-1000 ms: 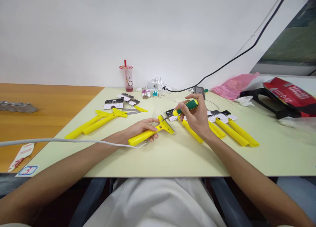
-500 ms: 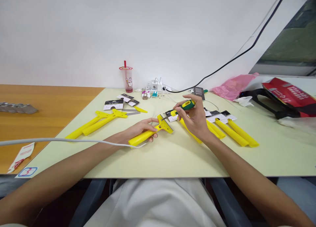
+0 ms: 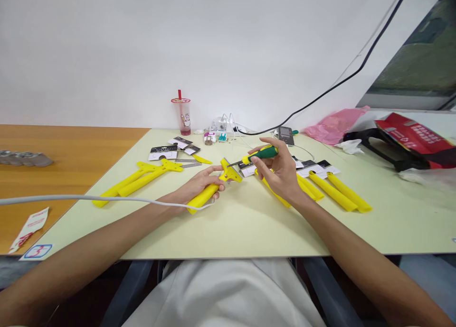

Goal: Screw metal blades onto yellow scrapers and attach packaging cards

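My left hand [image 3: 201, 183] grips a yellow plastic scraper handle [image 3: 204, 197], with the fingers curled around it. The scraper's yellow head [image 3: 231, 173] sticks out past my fingertips. My right hand [image 3: 280, 169] is shut on a screwdriver [image 3: 261, 153] with a green and yellow handle. Its thin metal shaft points left, and the tip is at the scraper head. Under my right wrist lies another yellow handle [image 3: 274, 194], partly hidden by the hand.
Yellow scraper parts [image 3: 138, 181] lie on the pale table [image 3: 249, 232] at left, with more handles [image 3: 335, 191] at right. Black-and-white cards [image 3: 164, 152] are scattered between them. A plastic cup [image 3: 184, 117], power strip [image 3: 223, 126], phone [image 3: 286, 135] and pink bag [image 3: 335, 126] stand behind.
My right hand has moved left and turned the screwdriver, bringing its tip onto the scraper head. The scraper has swung, with its head now tilted further up and away from me.
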Motion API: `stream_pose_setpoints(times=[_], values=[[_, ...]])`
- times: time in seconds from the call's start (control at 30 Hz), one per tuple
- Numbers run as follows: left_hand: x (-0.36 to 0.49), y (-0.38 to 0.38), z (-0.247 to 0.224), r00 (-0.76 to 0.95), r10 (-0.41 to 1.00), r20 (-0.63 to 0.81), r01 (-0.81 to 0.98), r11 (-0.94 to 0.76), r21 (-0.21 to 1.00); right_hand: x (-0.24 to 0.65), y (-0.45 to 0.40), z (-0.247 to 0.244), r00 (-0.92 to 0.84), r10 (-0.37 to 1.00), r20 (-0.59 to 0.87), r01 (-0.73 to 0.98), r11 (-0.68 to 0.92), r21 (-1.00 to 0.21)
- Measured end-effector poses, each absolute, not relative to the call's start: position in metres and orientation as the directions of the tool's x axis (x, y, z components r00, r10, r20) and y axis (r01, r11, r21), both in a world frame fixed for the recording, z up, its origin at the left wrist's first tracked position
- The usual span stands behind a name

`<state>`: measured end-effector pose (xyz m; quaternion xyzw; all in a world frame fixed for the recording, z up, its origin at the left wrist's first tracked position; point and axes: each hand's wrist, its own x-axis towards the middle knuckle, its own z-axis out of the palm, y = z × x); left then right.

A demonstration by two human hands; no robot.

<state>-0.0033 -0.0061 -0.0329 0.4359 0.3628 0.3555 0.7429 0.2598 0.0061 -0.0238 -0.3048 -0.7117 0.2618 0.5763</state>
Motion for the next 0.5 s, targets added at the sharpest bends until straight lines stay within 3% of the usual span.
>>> stream_pose_setpoints(times=[0.2,0.4,0.5], values=[[0.000,-0.014,-0.021,0.437,0.869,-0.231,-0.204,0.346,0.916,0.259,0.009,-0.024,-0.060,0.725,0.686,0.192,0.683,-0.705],[0.000,-0.017,-0.018,0.408,0.884,-0.228,-0.190,0.326,0.926,0.254,0.008,-0.021,-0.128,0.682,0.720,0.023,0.728,-0.685],[-0.001,-0.015,-0.021,0.394,0.895,-0.209,-0.208,0.308,0.928,0.253,0.008,-0.021,-0.098,0.692,0.716,0.050,0.722,-0.690]])
